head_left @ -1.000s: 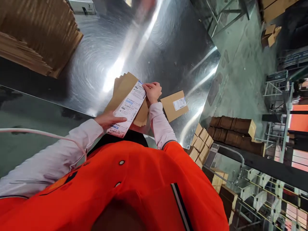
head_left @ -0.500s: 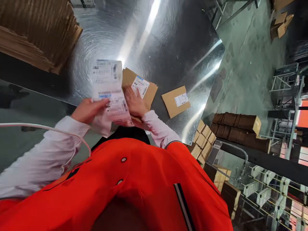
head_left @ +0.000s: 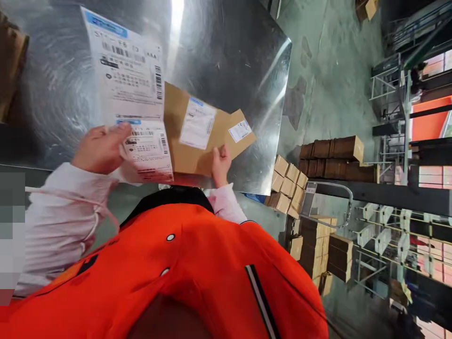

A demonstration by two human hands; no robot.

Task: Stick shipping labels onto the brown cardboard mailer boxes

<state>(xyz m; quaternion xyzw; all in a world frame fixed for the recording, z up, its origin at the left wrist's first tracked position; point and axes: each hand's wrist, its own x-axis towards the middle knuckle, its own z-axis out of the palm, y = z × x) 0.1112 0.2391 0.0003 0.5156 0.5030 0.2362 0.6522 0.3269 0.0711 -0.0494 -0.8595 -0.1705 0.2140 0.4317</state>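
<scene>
Hard white glare streaks across the brushed steel table point(head_left: 226, 70), thrown back from bright light above, while the green floor point(head_left: 335, 84) sits in softer, duller light. The shipping label point(head_left: 123, 80) and left hand point(head_left: 100, 149) look slightly blurred, a pixelated block point(head_left: 12, 235) masks the lower-left edge, and the wide lens bends the wire racking point(head_left: 384, 245) near the frame's edge.

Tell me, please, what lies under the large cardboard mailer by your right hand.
The large cardboard mailer rests on the steel table and appears to overlap a second mailer at its right end; the covered part cannot be seen.
</scene>
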